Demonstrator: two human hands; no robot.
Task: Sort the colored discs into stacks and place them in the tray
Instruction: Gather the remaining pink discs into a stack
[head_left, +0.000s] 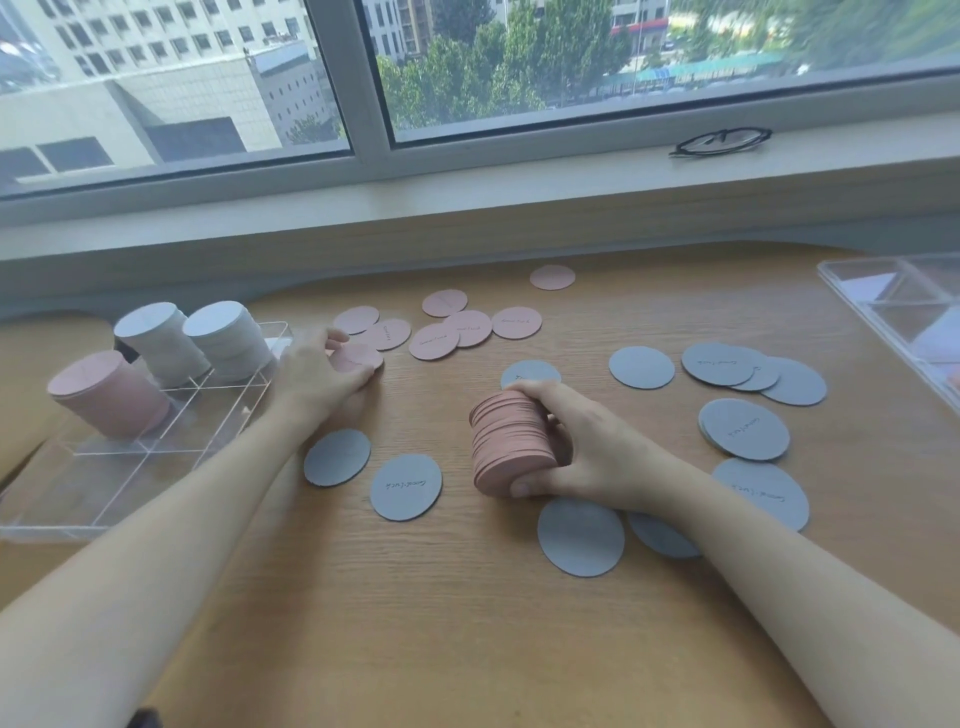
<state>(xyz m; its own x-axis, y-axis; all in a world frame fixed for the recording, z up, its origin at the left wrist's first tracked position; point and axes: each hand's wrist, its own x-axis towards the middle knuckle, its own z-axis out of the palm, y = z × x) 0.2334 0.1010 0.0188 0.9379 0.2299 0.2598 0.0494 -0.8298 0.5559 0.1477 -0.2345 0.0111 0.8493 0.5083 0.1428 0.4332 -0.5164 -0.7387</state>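
Head view: tray (156, 452) holds three stacks; right hand (587, 452) grips a pink stack (506, 447); left hand (317, 371) pinches one pink disc (358, 356).

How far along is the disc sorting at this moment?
Done: three stacks stand in the tray, one pink and two pale grey. In hand: the right hand grips a pink stack; the left hand picks up a loose pink disc. Left: scattered pink and grey discs.

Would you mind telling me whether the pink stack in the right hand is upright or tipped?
Tipped: the right hand holds the pink stack on its side.
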